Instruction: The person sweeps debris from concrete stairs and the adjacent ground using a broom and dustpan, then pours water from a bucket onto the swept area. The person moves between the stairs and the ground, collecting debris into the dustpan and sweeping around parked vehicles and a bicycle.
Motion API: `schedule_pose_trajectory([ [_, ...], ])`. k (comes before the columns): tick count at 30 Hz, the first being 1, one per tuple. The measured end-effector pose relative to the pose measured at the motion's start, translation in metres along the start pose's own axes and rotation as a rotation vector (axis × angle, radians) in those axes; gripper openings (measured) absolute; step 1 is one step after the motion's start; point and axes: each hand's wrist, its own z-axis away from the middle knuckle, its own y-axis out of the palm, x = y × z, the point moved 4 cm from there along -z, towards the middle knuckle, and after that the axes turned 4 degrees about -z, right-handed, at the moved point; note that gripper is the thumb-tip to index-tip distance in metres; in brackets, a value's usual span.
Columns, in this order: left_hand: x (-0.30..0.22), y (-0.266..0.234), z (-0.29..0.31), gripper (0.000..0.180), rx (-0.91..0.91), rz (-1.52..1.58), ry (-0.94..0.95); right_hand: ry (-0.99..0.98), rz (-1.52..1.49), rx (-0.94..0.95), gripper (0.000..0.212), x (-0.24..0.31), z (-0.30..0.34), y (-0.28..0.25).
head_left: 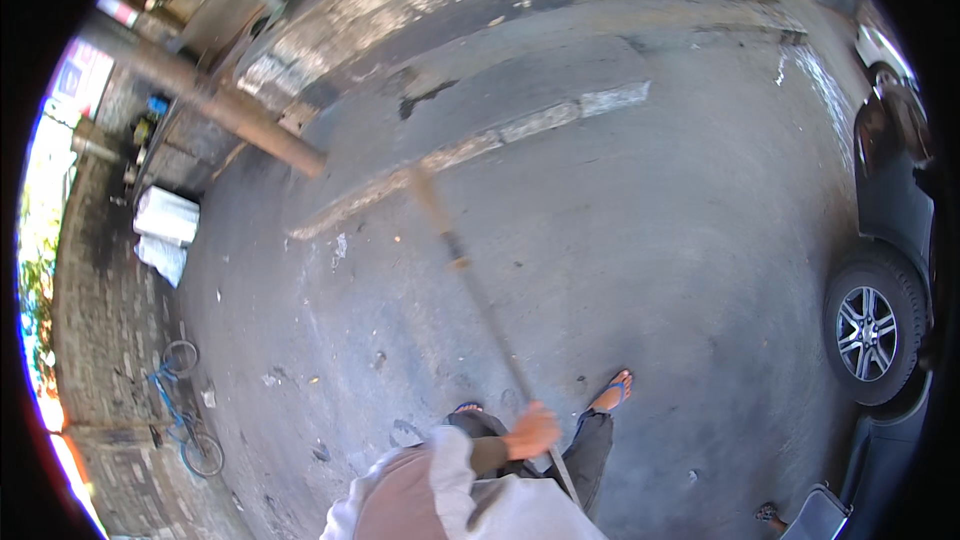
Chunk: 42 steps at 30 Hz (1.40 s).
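Observation:
My left hand (532, 430) is closed around the long thin handle of a broom (492, 320). The arm reaches across from the left, in front of my light shirt. From the hand the handle slants up and leftward to a blurred tan head (428, 198), close to a low concrete strip on the floor. Below the hand the handle runs on past my dark trousers toward the lower edge. My right hand is out of sight. Both my feet, in flip-flops, stand on the grey floor near the broom handle.
A dark vehicle with a large wheel (866, 332) stands at right. A blue bicycle (178, 410) leans by the brick wall at left, below white bundles (166, 218). A rusty post (250, 120) rises at upper left. The raised concrete strip (480, 150) crosses the floor.

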Motion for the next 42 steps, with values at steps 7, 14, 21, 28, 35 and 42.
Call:
schedule_pose_trajectory([
  [7, 0.009, 0.013, -0.019, 0.006, -0.377, -0.047, 0.261, 0.155, -0.080, -0.171, 0.074, 0.081, 0.189, 0.113],
  [14, 0.190, 0.076, 0.232, 0.008, -0.188, 0.170, -0.062, 0.091, 0.123, 0.008, 0.068, 0.194, 0.313, 0.223],
  [21, 0.351, 0.109, 0.532, 0.010, 0.113, 0.054, -0.329, -0.215, 0.146, 0.189, 0.047, 0.309, 0.402, 0.381],
  [28, 0.256, 0.069, 0.609, 0.013, 0.004, 0.046, -0.022, 0.039, -0.247, -0.026, 0.052, 0.219, 0.583, 0.500],
  [35, 0.147, 0.092, 0.644, 0.012, -0.109, -0.006, 0.300, 0.341, -0.438, 0.114, 0.051, 0.202, 0.761, 0.674],
  [42, 0.267, 0.135, 0.711, 0.009, -0.092, -0.002, 0.195, 0.356, -0.326, -0.006, 0.052, 0.325, 0.838, 0.712],
])
